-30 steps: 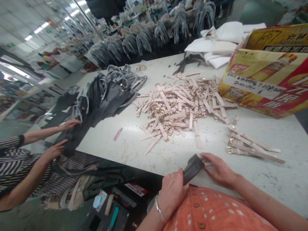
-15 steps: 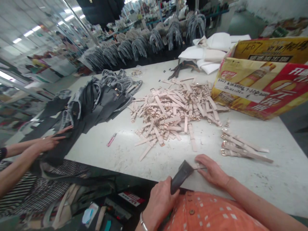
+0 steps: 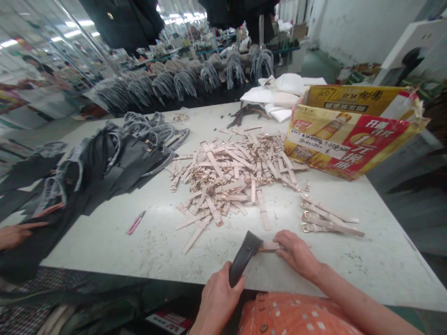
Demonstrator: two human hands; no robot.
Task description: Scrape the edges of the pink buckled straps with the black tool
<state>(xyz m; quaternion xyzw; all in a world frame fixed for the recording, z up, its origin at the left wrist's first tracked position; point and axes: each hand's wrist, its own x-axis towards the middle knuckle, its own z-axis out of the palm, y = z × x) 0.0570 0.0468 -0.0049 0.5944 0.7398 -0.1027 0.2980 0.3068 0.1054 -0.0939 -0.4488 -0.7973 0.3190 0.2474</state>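
My left hand (image 3: 220, 294) is closed round a long dark grey piece (image 3: 243, 255) that flares at its far end; its exact kind is unclear. My right hand (image 3: 296, 253) pinches a pale pink strap (image 3: 268, 246) just above the tabletop. The strap's left end meets the flared end of the dark piece, and the fingers hide part of the strap. Beyond my hands lies a heap of similar straps with gold buckles (image 3: 226, 170). Several more buckled straps (image 3: 330, 219) lie side by side to the right of the heap.
A yellow and red carton (image 3: 349, 144) stands at the right of the pale table (image 3: 157, 253). White bundles (image 3: 279, 95) lie behind it. A small pink-handled tool (image 3: 136, 222) rests left of the heap. Dark bag pieces (image 3: 122, 160) fill the left, where another person's hand (image 3: 16, 236) reaches in.
The view has turned to the right, so the table's contents appear further left. More of the pale strap shows between the dark piece and my right fingers. Both hands keep their hold.
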